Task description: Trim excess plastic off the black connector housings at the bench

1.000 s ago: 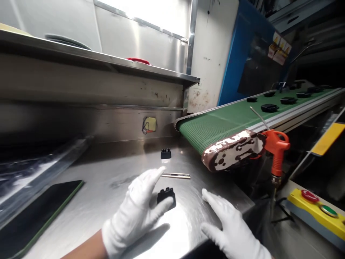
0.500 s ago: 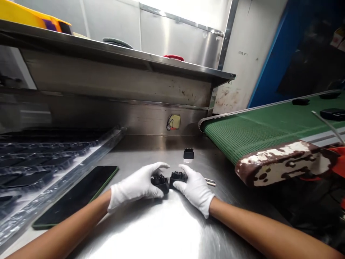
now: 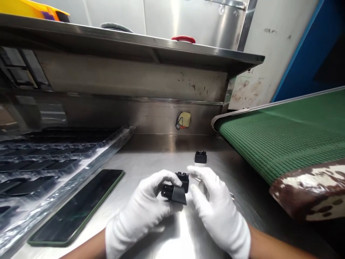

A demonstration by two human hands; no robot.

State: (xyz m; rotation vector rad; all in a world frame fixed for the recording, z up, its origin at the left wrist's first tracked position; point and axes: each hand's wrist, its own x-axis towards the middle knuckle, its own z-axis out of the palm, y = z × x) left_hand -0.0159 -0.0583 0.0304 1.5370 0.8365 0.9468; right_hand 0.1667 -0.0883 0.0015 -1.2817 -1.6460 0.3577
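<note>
White gloves cover both hands. My left hand (image 3: pixel 147 201) grips a small black block (image 3: pixel 174 194) between thumb and fingers, tilted on its side above the metal table. Just behind it stands a second black block (image 3: pixel 184 181), its knobbed top facing up. My right hand (image 3: pixel 215 205) is beside that second block, thumb and fingers apart, with nothing between them. Farther back on the table sits a third black block (image 3: pixel 201 157). A thin metal object, partly hidden, shows behind the fingers of my right hand.
A phone (image 3: pixel 77 207) with a green edge lies at the left, beside a clear plastic tray (image 3: pixel 107 154) of black parts. At the right is a green conveyor belt (image 3: pixel 291 140). A metal shelf (image 3: pixel 151 46) crosses above the table's back.
My left hand has lifted and tilted its black block. My right hand has let go of the other block and opened beside it. The view has shifted, with the table now closer.
</note>
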